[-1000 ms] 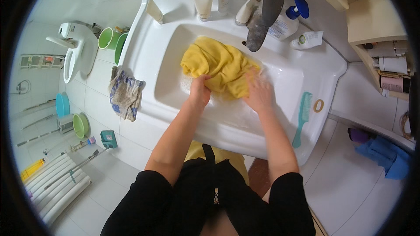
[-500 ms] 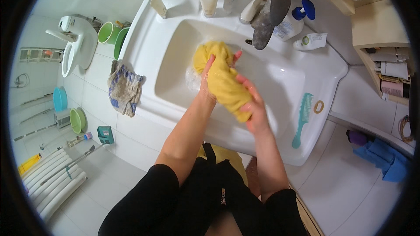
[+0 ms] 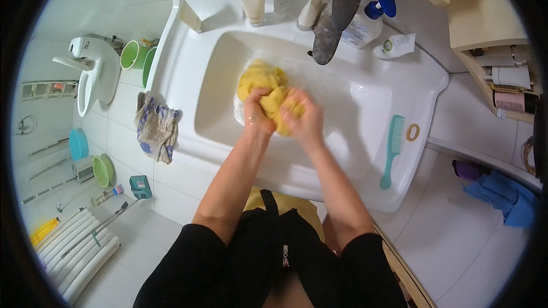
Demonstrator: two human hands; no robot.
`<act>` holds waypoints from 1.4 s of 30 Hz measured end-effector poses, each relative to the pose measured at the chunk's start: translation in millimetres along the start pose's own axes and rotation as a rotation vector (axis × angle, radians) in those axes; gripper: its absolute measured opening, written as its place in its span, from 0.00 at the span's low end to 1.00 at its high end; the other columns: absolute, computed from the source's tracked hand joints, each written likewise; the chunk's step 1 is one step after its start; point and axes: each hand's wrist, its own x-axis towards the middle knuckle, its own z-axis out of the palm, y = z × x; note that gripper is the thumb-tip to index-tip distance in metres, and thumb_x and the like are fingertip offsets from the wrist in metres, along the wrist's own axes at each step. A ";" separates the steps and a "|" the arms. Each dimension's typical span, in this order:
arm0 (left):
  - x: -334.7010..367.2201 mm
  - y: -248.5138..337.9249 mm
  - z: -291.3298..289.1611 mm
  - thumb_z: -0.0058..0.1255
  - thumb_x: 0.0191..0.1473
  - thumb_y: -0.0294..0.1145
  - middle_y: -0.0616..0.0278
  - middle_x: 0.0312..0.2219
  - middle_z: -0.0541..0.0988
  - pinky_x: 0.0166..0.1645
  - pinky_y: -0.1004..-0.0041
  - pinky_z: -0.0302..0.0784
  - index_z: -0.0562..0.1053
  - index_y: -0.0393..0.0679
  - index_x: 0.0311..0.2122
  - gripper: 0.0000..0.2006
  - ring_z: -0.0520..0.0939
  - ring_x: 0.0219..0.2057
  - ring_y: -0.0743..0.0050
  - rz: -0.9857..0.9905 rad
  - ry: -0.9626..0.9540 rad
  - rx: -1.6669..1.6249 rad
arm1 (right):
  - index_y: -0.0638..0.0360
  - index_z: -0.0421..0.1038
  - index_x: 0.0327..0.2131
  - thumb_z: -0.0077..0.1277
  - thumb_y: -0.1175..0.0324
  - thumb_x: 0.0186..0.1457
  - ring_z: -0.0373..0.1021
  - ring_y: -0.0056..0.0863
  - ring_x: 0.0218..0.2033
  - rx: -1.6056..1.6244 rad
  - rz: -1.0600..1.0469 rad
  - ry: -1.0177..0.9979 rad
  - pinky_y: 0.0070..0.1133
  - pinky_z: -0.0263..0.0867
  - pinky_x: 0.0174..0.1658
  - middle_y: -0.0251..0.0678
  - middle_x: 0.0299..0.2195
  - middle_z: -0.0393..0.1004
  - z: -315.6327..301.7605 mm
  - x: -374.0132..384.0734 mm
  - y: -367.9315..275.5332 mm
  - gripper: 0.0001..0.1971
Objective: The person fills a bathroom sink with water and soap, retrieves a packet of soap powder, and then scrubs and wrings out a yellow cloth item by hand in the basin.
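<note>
A bunched yellow cloth [image 3: 258, 77] is held over the basin of the white sink [image 3: 374, 154], with white suds beneath it. My left hand [image 3: 257, 113] wraps round the cloth's near left side, fingers closed on it. On its right side my right hand [image 3: 305, 117] grips the cloth too, slightly smeared by motion. The cloth's far part bulges out beyond both hands, and its underside is hidden. Behind the basin stands the grey tap [image 3: 328, 37], to the right of the cloth.
Cream tubes [image 3: 251, 4] and a white pump bottle with a blue head [image 3: 362, 28] line the sink's back rim. A teal comb [image 3: 393, 148] and a tan ring [image 3: 412, 132] lie on the right ledge. A patterned rag [image 3: 157, 128] drapes over the left edge.
The yellow cloth, stretched long and slanting before, is now bunched lower in the basin. My right hand has moved left, closer to my left hand. The view has shifted slightly.
</note>
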 end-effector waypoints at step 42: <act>7.8 -50.9 -13.3 0.43 0.50 0.57 0.48 0.48 0.68 0.57 0.57 0.59 0.60 0.42 0.53 0.32 0.67 0.52 0.52 -0.207 -0.070 -0.063 | 0.59 0.69 0.40 0.44 0.81 0.35 0.68 0.43 0.39 -0.101 -0.054 0.006 0.29 0.63 0.45 0.42 0.37 0.72 -26.1 -31.5 -12.3 0.22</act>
